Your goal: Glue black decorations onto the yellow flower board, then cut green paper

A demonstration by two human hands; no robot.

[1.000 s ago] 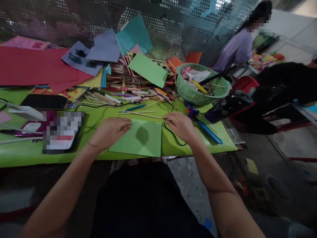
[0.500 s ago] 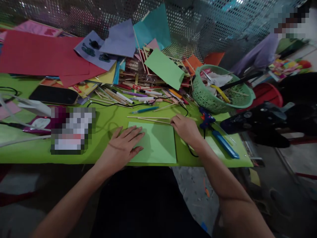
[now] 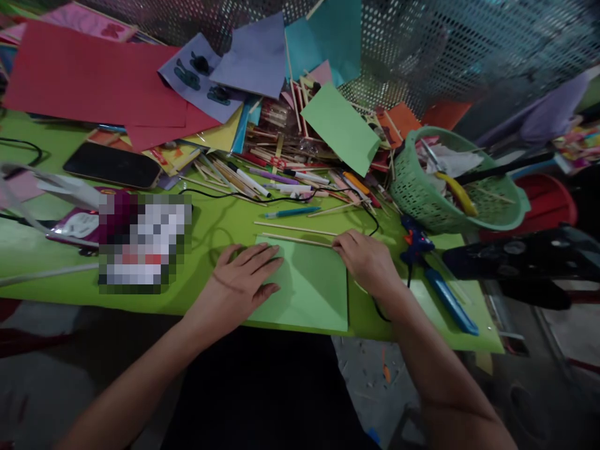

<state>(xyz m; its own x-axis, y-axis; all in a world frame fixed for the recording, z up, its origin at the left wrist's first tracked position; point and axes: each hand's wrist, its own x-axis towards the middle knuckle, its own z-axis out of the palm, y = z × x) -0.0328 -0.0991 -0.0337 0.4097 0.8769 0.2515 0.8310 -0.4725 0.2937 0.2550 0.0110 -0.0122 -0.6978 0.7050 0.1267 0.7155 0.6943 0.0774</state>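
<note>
A light green sheet of paper (image 3: 309,287) lies flat at the table's front edge. My left hand (image 3: 241,284) rests with fingers spread on the sheet's left side, holding nothing. At the sheet's top right corner, my right hand (image 3: 365,259) pinches the right end of a thin wooden stick (image 3: 297,239), which lies along the sheet's top edge. Just beyond it, a second stick (image 3: 295,229) lies on the table, its right end close to my right fingertips. A blue pen (image 3: 293,212) is behind the sticks.
Right of my right hand are a dark blue glue gun (image 3: 415,240), a blue cutter (image 3: 452,300) and a green basket (image 3: 422,200). Pens, sticks and coloured papers are heaped behind. A black phone (image 3: 112,165) lies at the left, with cables nearby.
The near stick has moved toward me, from beyond the sheet onto its top edge, and is now apart from the other stick. My right hand moved with it. The whole view has shifted.
</note>
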